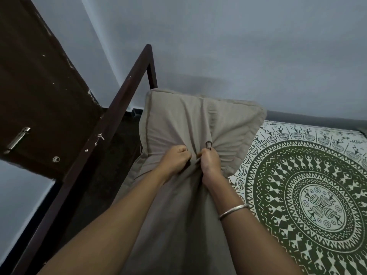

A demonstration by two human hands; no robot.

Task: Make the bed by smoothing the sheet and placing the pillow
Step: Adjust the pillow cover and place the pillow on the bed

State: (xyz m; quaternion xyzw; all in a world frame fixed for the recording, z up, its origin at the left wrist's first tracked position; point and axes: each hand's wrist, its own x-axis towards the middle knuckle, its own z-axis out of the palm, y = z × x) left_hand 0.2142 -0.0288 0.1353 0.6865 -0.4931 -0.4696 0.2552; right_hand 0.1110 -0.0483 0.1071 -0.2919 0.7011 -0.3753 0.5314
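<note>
**Pillow held over the head end of the bed.** A plump beige fabric pillow point(178, 120) stands on end just right of the dark brown bed-frame rail point(111, 124), its far corner close to the rail's top bend. The green-and-white mandala-printed cotton sheet point(297, 175) lies farther right of the rail, flat and largely unwrinkled where visible. The left hand point(175, 159) and the right hand point(210, 161) sit side by side at the pillow's middle, each grip closed tight on a bunched fold of cover rather than on the filling.

**Risks, as judged:**
- A grip on loose cover alone may let the filling sag or the cover slide.
- A swing leftward may catch the pillow on the rail or drop it into the gap beyond it.
- A careless landing may rumple the sheet.

**Count:** one pillow, one sheet, one rail, two hands, one silver bangle point(233, 210) on the right wrist, and one brown door point(39, 86) left of the rail carrying one metal latch point(17, 139)
</note>
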